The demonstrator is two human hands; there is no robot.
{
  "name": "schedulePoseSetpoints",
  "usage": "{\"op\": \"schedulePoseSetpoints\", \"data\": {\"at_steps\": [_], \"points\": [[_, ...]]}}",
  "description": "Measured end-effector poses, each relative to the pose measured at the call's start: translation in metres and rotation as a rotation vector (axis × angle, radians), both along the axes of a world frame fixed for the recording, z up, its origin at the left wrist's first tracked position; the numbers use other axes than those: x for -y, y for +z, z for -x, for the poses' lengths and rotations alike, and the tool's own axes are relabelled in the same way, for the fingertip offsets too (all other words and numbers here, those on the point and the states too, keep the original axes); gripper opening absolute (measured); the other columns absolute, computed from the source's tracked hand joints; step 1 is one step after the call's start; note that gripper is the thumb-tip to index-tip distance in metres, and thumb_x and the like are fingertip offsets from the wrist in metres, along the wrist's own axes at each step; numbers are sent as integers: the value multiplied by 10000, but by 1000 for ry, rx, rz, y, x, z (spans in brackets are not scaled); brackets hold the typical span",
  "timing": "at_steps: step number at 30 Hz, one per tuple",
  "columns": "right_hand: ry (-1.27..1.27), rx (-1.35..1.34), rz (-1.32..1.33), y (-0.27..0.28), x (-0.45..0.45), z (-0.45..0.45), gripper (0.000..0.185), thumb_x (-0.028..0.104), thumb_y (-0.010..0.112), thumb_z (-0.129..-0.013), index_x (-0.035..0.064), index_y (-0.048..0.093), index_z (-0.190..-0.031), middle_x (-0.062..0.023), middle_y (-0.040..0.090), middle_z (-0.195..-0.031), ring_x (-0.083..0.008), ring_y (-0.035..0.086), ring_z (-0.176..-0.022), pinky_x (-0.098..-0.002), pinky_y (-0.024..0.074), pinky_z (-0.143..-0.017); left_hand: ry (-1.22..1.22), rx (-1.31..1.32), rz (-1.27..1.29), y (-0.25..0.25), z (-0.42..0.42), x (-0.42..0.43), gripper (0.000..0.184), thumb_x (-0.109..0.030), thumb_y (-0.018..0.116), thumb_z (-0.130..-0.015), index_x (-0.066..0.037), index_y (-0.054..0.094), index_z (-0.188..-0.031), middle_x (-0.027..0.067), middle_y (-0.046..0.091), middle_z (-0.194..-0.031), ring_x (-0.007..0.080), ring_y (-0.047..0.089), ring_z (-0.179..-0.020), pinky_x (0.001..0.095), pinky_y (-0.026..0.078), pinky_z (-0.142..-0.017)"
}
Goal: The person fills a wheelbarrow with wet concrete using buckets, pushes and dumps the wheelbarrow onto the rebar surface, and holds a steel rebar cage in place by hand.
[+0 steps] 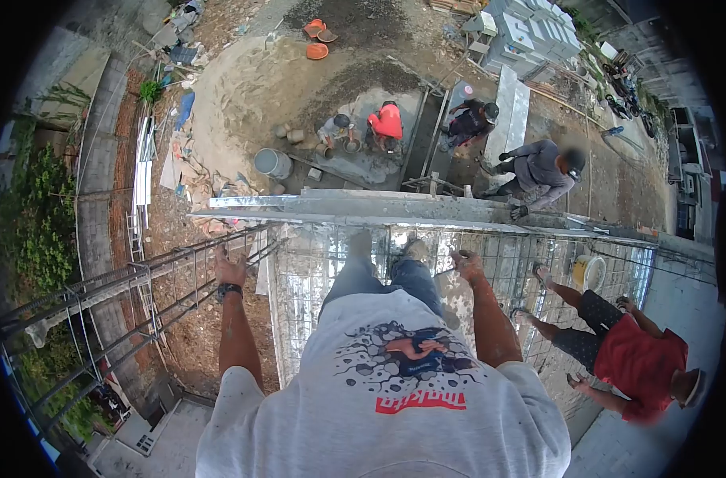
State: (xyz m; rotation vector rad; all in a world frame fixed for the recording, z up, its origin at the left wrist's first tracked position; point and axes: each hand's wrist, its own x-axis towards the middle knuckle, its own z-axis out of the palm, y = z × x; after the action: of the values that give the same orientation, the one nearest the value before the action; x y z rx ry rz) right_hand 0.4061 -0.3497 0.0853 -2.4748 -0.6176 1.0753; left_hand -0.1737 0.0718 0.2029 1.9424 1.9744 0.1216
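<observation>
My left hand [230, 269], with a dark watch at the wrist, is beside the rebar cage [152, 271] on the left. Its fingers are apart; whether they touch the steel I cannot tell. Out to the right, my right hand [468, 267] hangs over the steel mesh [490, 275], fingers loosely apart and nothing visible in them. My feet are on the mesh near a concrete-smeared edge beam [363, 209].
Below the beam, two people crouch by wet mortar near a grey drum [273, 164]. Two others stand by the beam's right end. On the mesh to my right a person in a red shirt [640, 362] is near a pale bucket [589, 272]. Grey blocks [530, 40] are stacked beyond.
</observation>
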Motion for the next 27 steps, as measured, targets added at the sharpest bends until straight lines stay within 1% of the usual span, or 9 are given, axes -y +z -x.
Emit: {"op": "schedulePoseSetpoints", "data": {"at_steps": [3, 5, 8, 13, 16, 17, 20, 23, 27], "points": [[-203, -154, 65, 36, -29, 13, 495, 377, 711, -853, 5, 636, -1172, -78, 687, -868, -162, 636, -678, -308, 510, -602, 177, 166, -18, -20, 14, -4, 544, -299, 787, -735, 1, 548, -1120, 216, 649, -1017, 376, 634, -968, 440, 491, -854], [-320, -225, 84, 58, -45, 28, 471, 370, 703, -853, 23, 644, -1166, -71, 684, -866, -156, 630, -667, -295, 489, -566, 273, 234, -58, -18, 13, -1, 531, -325, 780, -740, -1, 575, -1107, 221, 660, -1009, 377, 644, -953, 448, 500, -840], [-92, -108, 38, 12, -41, 26, 473, 363, 693, -858, 28, 634, -1187, -72, 685, -875, -159, 629, -689, -310, 487, -580, 247, 114, 31, -33, 20, -9, 528, -385, 758, -754, -10, 608, -1095, 216, 682, -980, 384, 662, -919, 460, 515, -820], [-194, -204, -14, 75, -81, 46, 536, 358, 693, -864, -15, 587, -1234, -89, 675, -963, -158, 623, -714, -323, 500, -620, 213, -132, 47, -47, 8, -17, 564, -487, 719, -767, -33, 637, -1091, 220, 698, -942, 392, 680, -892, 486, 533, -796], [-226, -238, -92, 81, -75, 45, 525, 352, 691, -871, -14, 591, -1234, -95, 683, -973, -162, 634, -732, -320, 506, -626, 225, -192, 137, -37, -1, -18, 789, -529, 675, -777, 66, 529, -1273, 283, 663, -1055, 438, 651, -980, 482, 533, -849], [-156, -170, 36, 87, -73, 40, 501, 347, 691, -874, -12, 607, -1213, -92, 687, -945, -158, 633, -728, -314, 505, -619, 215, -236, 133, -29, -6, -17, 778, -522, 676, -780, 62, 528, -1272, 284, 669, -1028, 430, 661, -959, 476, 547, -818], [-121, -105, 54, 53, -37, 27, 590, 388, 696, -850, -49, 591, -1233, -196, 694, -1007, -232, 681, -756, -352, 534, -742, 229, -248, 136, -30, -8, -16, 678, -514, 683, -775, -3, 593, -1211, 259, 684, -990, 414, 671, -940, 473, 545, -815], [-232, -209, 131, 81, -36, 33, 485, 374, 689, -861, -1, 645, -1165, -113, 696, -921, -182, 657, -730, -336, 521, -633, 251, -185, 86, -39, -3, -16, 451, -447, 687, -782, -83, 659, -1047, 221, 693, -895, 388, 682, -888, 504, 537, -769], [-288, -233, 194, 92, -40, 40, 454, 380, 683, -862, 14, 672, -1129, -77, 695, -872, -158, 644, -716, -329, 512, -574, 305, -198, 130, -37, -4, -21, 422, -473, 656, -793, -93, 689, -973, 204, 702, -907, 379, 684, -889, 497, 534, -781]]}}
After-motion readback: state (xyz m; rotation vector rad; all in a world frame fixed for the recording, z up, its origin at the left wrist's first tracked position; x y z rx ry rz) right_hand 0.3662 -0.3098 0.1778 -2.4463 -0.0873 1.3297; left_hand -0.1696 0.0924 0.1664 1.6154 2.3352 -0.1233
